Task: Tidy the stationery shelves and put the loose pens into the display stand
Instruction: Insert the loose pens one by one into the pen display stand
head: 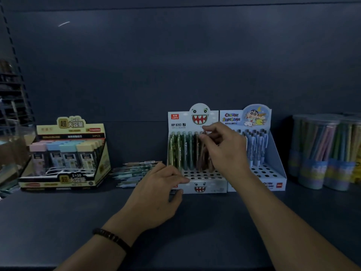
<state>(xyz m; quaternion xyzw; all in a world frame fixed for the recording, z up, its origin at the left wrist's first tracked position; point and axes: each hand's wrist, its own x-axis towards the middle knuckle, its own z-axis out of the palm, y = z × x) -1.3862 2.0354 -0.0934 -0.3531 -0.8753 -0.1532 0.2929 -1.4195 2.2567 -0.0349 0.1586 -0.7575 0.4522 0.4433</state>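
Note:
A white display stand (203,187) with a monster face stands on the dark shelf, with several green and brown pens upright in its back holes. My right hand (224,149) pinches the top of a brown pen (204,153) standing in the stand. At the stand's front left corner, my left hand (156,192) grips the edge with thumb and fingers. A pile of loose pens (132,172) lies on the shelf just left of the stand, behind my left hand.
A second blue cartoon pen stand (273,177) adjoins the first on its right. Clear tubs of coloured pencils (320,153) stand at far right. A yellow box of lead cases (66,155) sits at left. A dark back panel closes the shelf behind.

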